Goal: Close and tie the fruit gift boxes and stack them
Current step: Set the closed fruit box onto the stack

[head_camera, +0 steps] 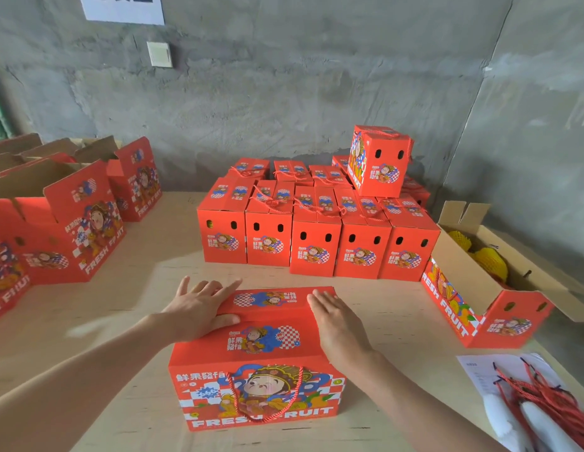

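Note:
A red fruit gift box stands on the wooden table right in front of me, its top flaps folded down. A red cord handle hangs in a loop down its front face. My left hand lies flat with fingers spread on the left part of the lid. My right hand presses flat on the right part of the lid. Behind it, several closed red boxes stand in rows, and one more box sits on top at the right.
Open red boxes with raised flaps stand at the left. At the right, an open box holds yellow net-wrapped fruit. A bundle of red cords lies on paper at the lower right. A concrete wall rises behind.

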A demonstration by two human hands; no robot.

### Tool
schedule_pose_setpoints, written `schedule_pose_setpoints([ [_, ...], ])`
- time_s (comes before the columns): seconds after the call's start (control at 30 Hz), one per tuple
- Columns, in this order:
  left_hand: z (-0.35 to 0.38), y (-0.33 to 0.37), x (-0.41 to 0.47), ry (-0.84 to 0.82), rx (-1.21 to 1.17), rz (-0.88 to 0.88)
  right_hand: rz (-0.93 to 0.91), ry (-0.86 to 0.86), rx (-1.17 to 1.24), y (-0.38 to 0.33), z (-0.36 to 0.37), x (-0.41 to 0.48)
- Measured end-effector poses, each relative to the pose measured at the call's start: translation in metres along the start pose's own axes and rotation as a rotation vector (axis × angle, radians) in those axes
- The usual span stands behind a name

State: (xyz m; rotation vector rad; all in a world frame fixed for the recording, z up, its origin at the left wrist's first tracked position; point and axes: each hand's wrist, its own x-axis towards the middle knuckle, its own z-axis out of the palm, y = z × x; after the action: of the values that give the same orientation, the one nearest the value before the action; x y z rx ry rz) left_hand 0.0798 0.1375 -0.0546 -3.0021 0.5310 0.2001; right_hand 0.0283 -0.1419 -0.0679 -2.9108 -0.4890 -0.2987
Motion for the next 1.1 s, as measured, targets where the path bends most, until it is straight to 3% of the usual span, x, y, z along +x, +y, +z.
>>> schedule_pose_setpoints([
  [0.17, 0.0, 0.004, 0.0, -0.02, 0.005, -0.01, -0.007, -0.054, 0.041, -0.005, 0.009, -0.014],
  [0.37, -0.006, 0.009, -0.004, -0.052, -0.066, -0.05, 0.001, -0.004, -0.019, -0.013, 0.009, -0.021],
  [0.57, -0.007, -0.002, -0.012, -0.04, -0.377, -0.053, 0.022, 0.094, -0.024, -0.014, 0.01, -0.025],
  [0.67, -0.013, -0.004, -0.019, 0.143, -0.316, -0.05, 0.027, 0.226, 0.043, -0.017, 0.005, -0.029],
  [0.8, -0.03, -0.001, -0.022, 0.593, -0.27, 0.053, -0.07, 0.523, 0.109, -0.026, 0.006, -0.033],
  [0.87, -0.036, 0.005, -0.017, 0.71, -0.237, 0.07, -0.06, 0.447, 0.133, -0.036, 0.005, -0.026],
  [1.0, -0.04, 0.009, -0.003, 0.575, -0.285, -0.065, 0.025, 0.105, 0.153, -0.067, 0.005, 0.001],
  [1.1, -0.042, 0.0, 0.004, 0.379, -0.08, -0.074, 0.081, -0.032, 0.094, -0.083, 0.013, 0.016],
])
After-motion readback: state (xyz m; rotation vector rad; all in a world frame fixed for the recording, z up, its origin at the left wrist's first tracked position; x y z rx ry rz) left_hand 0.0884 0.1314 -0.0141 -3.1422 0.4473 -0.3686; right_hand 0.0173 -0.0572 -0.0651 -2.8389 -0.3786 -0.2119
